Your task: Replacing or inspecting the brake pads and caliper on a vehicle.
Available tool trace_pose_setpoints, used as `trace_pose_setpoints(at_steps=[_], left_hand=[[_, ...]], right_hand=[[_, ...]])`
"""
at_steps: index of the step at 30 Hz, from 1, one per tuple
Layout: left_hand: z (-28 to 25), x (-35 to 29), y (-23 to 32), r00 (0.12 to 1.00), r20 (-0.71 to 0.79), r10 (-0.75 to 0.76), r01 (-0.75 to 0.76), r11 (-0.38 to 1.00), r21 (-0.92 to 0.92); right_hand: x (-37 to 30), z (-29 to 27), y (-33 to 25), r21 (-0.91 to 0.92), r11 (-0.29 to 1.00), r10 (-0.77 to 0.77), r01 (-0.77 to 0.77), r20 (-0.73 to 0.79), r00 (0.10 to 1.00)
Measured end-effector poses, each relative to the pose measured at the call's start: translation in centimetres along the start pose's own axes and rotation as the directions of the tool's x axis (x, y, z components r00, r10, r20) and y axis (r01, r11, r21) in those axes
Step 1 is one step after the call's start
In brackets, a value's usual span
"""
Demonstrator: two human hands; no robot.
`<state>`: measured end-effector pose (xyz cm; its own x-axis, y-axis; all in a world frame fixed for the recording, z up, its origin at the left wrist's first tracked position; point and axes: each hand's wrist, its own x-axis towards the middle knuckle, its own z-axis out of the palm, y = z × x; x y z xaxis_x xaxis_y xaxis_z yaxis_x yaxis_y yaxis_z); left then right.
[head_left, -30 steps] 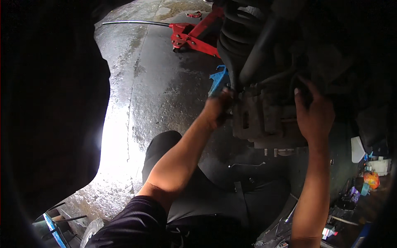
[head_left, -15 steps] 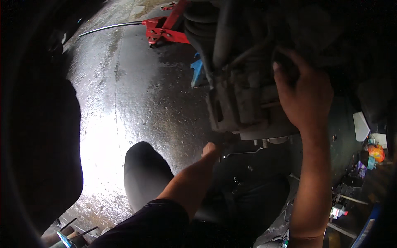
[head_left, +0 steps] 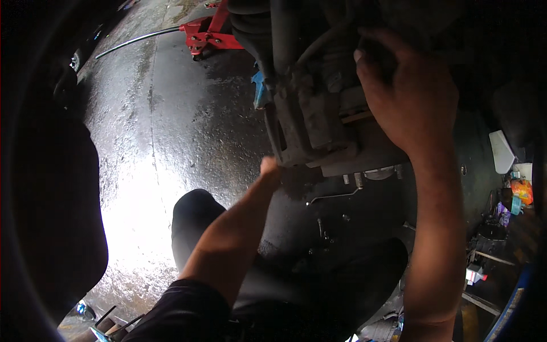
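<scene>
Caliper (head_left: 312, 122) sits near the spring (head_left: 248, 27). Left hand (head_left: 270, 166) at its lower corner, grip hidden, cannot tell. Right hand (head_left: 411, 97) beside it, thumb and forefinger parted, hold too dark to tell. Orange pack's (head_left: 522, 192) print unreadable.

So we've got a rough, shiny grey floor (head_left: 194, 122) with a thin seam (head_left: 152, 108) running through it, plus a glare patch (head_left: 137, 211) toward its left edge. Toward the far edge we see a red jack (head_left: 205, 39). Mid-floor there's a bent metal rod (head_left: 336, 196). Clutter by the right edge, incl. an orange packet (head_left: 521, 191) and a white bottle (head_left: 473, 275); can't tell if they're directly on it.
</scene>
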<state>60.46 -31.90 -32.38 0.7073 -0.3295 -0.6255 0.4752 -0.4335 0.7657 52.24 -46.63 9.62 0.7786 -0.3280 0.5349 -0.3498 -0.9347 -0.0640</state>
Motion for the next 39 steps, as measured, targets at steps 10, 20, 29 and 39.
trace_pose_setpoints(at_steps=[10, 20, 29, 39], left_hand=[[-5.4, -13.7, 19.6, 0.978, 0.019, 0.208, -0.157, 0.794, -0.587], [-4.1, -11.6, 18.1, 0.962, 0.192, 0.195, -0.002, 0.706, -0.708], [-2.6, -13.3, 18.8, 0.989, -0.016, 0.147, -0.128, 0.798, -0.588], [-1.7, -12.6, 17.9, 0.937, -0.233, 0.262, -0.35, 0.732, -0.584]], right_hand=[[0.3, 0.2, -0.2, -0.083, 0.996, -0.042, 0.041, -0.016, 0.999], [0.9, -1.5, -1.4, 0.101, 0.972, -0.227, 0.211, 0.195, 0.954], [-0.6, -4.3, -7.1, -0.235, 0.845, -0.287, 0.48, 0.559, 0.778], [-1.0, -2.3, -5.0, -0.157, 0.85, -0.394, 0.504, 0.447, 0.803]])
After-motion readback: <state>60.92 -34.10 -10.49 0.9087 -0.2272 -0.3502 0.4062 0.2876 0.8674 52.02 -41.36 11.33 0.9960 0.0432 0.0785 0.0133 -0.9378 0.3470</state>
